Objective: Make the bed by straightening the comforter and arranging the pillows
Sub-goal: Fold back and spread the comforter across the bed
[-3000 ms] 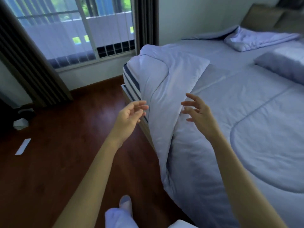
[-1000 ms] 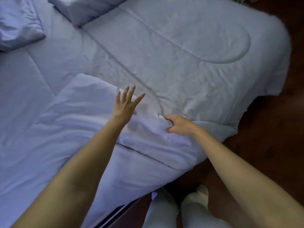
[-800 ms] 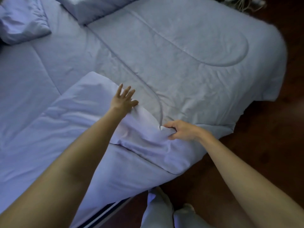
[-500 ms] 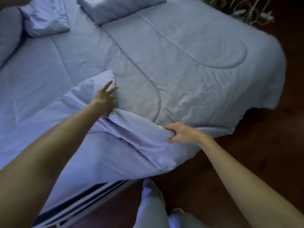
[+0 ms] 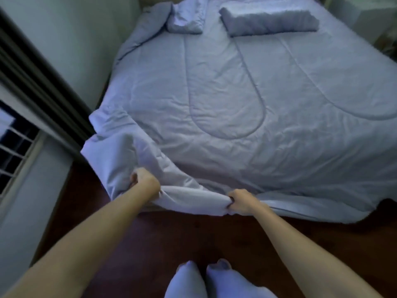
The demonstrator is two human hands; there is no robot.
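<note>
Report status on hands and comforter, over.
Left hand, right hand grip comforter at foot edge. Left corner bunched. Long pillow, crumpled pillow at head. Nothing blocking.

**Person, head-camera view: body and dress**

1. Left forearm (image 5: pixel 86 244) and right forearm (image 5: pixel 305 250): bare from the wrist to the edge of the picture.
2. Left hand (image 5: pixel 146 183) and right hand (image 5: pixel 240 202): bare. Finer detail is lost to blur.
3. Left leg (image 5: pixel 185 280) and right leg (image 5: pixel 227 280), at the lower centre: covered in pale whitish cloth with a bluish cast in the dim light, smooth and soft. The far ends are rounded with slightly darker tips. Trousers or socks, cannot tell.
</note>
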